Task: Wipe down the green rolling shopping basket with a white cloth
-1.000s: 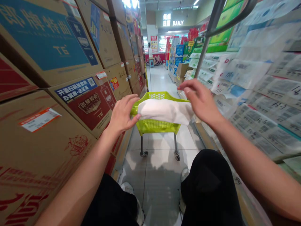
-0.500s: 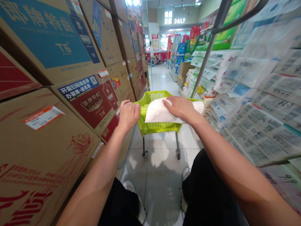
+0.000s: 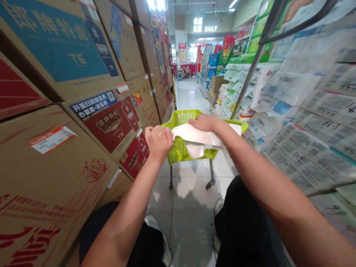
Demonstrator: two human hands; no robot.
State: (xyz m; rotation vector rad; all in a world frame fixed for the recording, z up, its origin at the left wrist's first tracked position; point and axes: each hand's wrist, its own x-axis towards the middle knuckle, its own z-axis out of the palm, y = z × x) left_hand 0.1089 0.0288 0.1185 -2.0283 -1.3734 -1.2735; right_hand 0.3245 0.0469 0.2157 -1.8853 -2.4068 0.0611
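the shopping cart (image 3: 181, 149) is yellow-green plastic, a basket pierced with small holes, on thin metal legs with dark wheels (image 3: 210, 184) over pale, glossy floor tiles (image 3: 180, 207). a soft, creased white sheet (image 3: 190, 134), cloth or paper i cannot tell, drapes over its near handle, a loose flap hanging against the basket. flat-sided cardboard boxes (image 3: 59, 163) stack along the left; crinkly plastic-wrapped packs (image 3: 292, 87) pile on the right behind a grey metal bar (image 3: 250, 76). one box's blue panel (image 3: 63, 48) reads 郎牌特曲 and "t6", a dark red panel (image 3: 109, 120) below it reads "t8", and a far lit sign (image 3: 210, 28) says "daily". the left hand (image 3: 159, 142) is curled into a fist around the handle's left end, beside the sheet's left edge. the right hand (image 3: 204, 122) is bent over the handle, pressing the sheet under its palm and fingers; the sheet stretches out to both sides of that grip.
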